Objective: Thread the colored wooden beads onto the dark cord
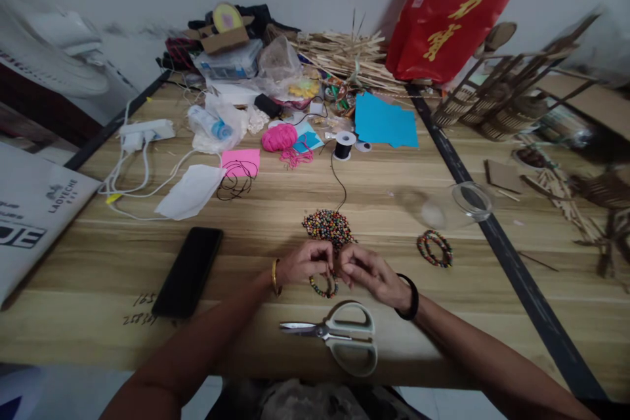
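Note:
A strand of small multicoloured beads (325,293) hangs in a loop just below my fingers, its lower part near the table. My left hand (308,261), with a gold bangle at the wrist, is closed in a pinch at the top of this loop. Close beside it, my right hand (369,270) is also closed, thumb against fingers; whatever it pinches is too small to make out. Right beyond both hands lies a heap of loose beads (329,226). Scissors (339,335) with pale handles lie partly open in front of me.
Black cord runs from a spool (344,146) toward the heap. Finished-looking bead bracelets (434,249) and a clear jar (462,203) are at right. A phone (188,272) lies at left. Pink yarn (279,137), blue paper (386,120) and a power strip (147,134) sit farther back.

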